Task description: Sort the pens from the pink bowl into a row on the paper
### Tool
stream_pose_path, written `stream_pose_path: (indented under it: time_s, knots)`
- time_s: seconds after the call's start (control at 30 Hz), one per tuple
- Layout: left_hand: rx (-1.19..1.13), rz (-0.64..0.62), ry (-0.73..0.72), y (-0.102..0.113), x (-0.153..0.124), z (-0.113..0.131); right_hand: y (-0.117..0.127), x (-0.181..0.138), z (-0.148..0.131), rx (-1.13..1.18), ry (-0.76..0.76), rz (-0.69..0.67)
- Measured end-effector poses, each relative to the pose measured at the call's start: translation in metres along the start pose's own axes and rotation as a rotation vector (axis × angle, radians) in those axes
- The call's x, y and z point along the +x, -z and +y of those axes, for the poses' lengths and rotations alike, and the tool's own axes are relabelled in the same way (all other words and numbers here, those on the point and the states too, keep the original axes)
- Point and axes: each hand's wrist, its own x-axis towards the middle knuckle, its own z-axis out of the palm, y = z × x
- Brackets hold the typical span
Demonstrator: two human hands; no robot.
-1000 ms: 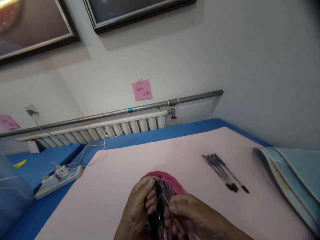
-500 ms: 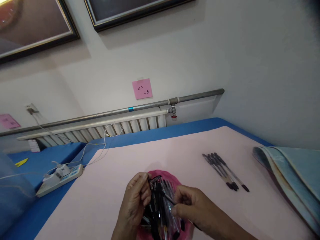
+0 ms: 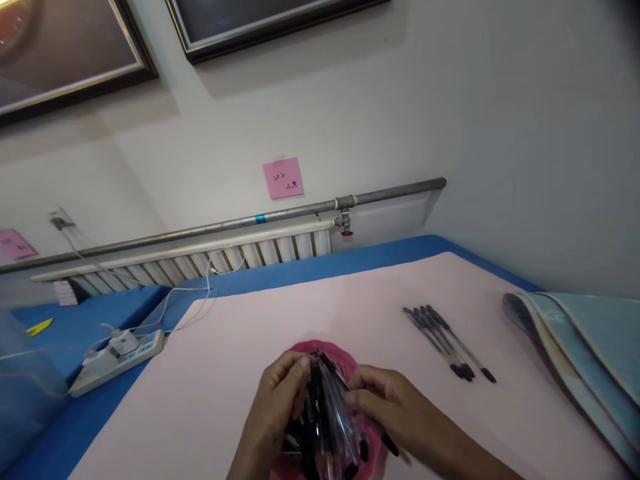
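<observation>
A pink dish (image 3: 334, 352) sits on the pale pink sheet (image 3: 350, 313) near the bottom edge, heaped with several clear pens with black caps (image 3: 323, 417). My left hand (image 3: 275, 413) curls round the left side of the pen heap, fingers closed on the pens. My right hand (image 3: 387, 407) presses in from the right, fingers pinched on pens in the heap. To the right, apart from both hands, a few black-capped pens (image 3: 447, 343) lie side by side on the sheet.
Folded light blue cloth (image 3: 575, 347) lies at the right edge. A white power strip (image 3: 117, 353) with cables rests on the blue table cover (image 3: 90, 320) at the left. A radiator (image 3: 200, 257) and pipe run along the wall behind.
Both hands have drawn closer together around the pen heap, gathering the pens more upright. The row of pens at the right has not moved.
</observation>
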Motion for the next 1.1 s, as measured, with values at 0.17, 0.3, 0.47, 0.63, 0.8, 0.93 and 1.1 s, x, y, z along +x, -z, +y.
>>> stream_pose_path:
  time_s: [0.17,0.3,0.47,0.63,0.8,0.93,1.1]
  knots:
    - [-0.250,-0.200,0.122,-0.010,-0.006,0.001,-0.007,0.001,0.007,0.066,-0.017,-0.130]
    - [-0.268,-0.150,0.105,-0.011,-0.006,0.001,-0.010,0.000,0.006,0.075,0.023,-0.154]
    - [-0.309,-0.036,0.077,-0.019,-0.007,-0.001,-0.009,0.000,0.003,0.024,0.019,-0.142]
    - [-0.365,0.050,0.046,-0.023,-0.004,-0.001,-0.007,-0.002,0.002,-0.070,-0.027,-0.096]
    - [-0.459,0.283,-0.085,0.002,0.007,0.005,-0.002,-0.003,-0.004,-0.146,-0.065,-0.115]
    - [-0.414,0.343,-0.092,0.016,0.010,0.010,0.008,-0.003,-0.006,-0.124,-0.052,-0.120]
    - [-0.461,0.456,-0.137,0.021,0.009,0.015,0.019,-0.008,-0.006,-0.134,-0.072,-0.231]
